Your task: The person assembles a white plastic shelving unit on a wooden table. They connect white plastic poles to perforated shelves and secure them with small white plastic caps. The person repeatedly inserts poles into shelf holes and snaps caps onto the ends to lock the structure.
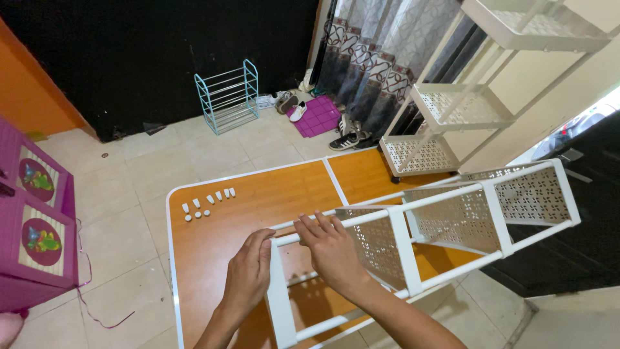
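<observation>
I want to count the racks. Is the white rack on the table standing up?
No, the white rack lies on its side across the table, with both hands on its end.

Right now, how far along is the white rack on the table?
Done: the white rack lies on its side on the orange table with three perforated shelves joined to its rails. In hand: the left hand presses the end panel while the right hand grips the top rail beside it. Left: the small white pieces lie unused near the table's far corner. A second, upright rack stands behind.
</observation>
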